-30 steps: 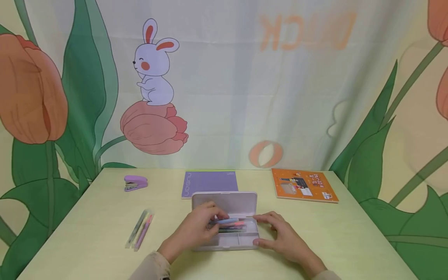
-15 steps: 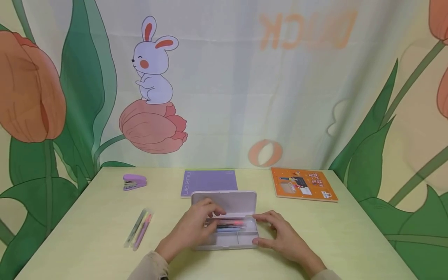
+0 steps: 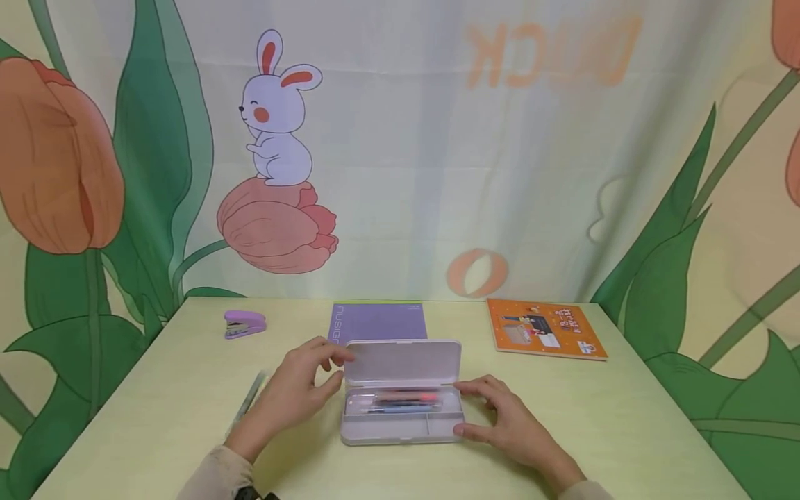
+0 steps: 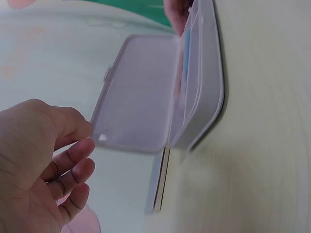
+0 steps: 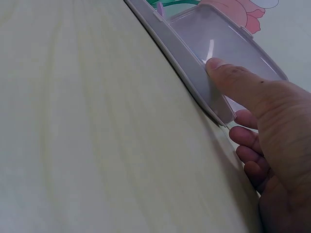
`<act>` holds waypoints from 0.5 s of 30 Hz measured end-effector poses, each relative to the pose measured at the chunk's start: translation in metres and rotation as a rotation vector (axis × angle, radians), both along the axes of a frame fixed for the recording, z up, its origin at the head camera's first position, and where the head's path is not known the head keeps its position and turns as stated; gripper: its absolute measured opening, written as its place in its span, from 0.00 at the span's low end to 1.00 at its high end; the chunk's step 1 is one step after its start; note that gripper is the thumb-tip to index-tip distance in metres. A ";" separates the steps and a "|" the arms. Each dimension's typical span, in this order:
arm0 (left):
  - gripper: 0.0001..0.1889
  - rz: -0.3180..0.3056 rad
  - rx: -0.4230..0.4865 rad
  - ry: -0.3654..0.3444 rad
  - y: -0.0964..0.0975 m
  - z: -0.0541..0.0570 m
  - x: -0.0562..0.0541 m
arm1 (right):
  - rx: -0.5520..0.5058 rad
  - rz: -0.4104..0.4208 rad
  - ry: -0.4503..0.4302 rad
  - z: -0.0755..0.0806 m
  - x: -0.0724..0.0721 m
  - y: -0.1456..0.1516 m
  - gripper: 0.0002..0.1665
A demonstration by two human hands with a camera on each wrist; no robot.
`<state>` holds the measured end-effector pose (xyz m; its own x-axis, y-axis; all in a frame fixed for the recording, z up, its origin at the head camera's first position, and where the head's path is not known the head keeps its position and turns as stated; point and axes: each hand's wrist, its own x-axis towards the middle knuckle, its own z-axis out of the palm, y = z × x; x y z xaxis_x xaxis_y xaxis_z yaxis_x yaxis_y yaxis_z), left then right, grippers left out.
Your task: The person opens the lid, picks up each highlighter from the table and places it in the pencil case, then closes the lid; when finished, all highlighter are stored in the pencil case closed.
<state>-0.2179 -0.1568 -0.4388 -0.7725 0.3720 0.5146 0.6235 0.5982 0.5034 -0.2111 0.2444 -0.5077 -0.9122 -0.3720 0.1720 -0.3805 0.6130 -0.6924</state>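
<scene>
A pale grey-lilac pencil case (image 3: 400, 439) stands on the table, its lid (image 3: 403, 361) raised at the back. In its long rear compartment lie several pens (image 3: 403, 409), among them a blue one and a red-tipped one; a divider splits the front part. My left hand (image 3: 294, 389) is left of the case, fingers loosely bent, a fingertip right at the lid's upper left corner. In the left wrist view that fingertip overlaps the lid's edge (image 4: 136, 92). My right hand (image 3: 515, 427) holds the case's right end, thumb at the front corner and fingers toward the back.
A purple stapler (image 3: 244, 324) sits at the back left. Behind the case lies a purple notebook (image 3: 381, 321), and an orange book (image 3: 550, 330) is at the back right. A clear-barrelled pen (image 3: 252, 397) shows partly behind my left hand, which hides the others there.
My left hand has come out of the case's rear compartment and moved left and up to the lid's corner. The pens inside now show fully. The right hand keeps its place.
</scene>
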 end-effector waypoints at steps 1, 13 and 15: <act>0.16 0.027 -0.003 -0.010 -0.007 0.001 0.000 | -0.002 0.000 -0.005 0.000 0.000 0.000 0.42; 0.15 0.258 -0.063 -0.114 -0.089 -0.015 0.006 | -0.005 0.006 0.000 -0.001 0.000 -0.001 0.43; 0.14 0.284 -0.080 -0.137 -0.098 -0.023 0.008 | -0.006 0.003 -0.003 -0.001 0.000 0.000 0.43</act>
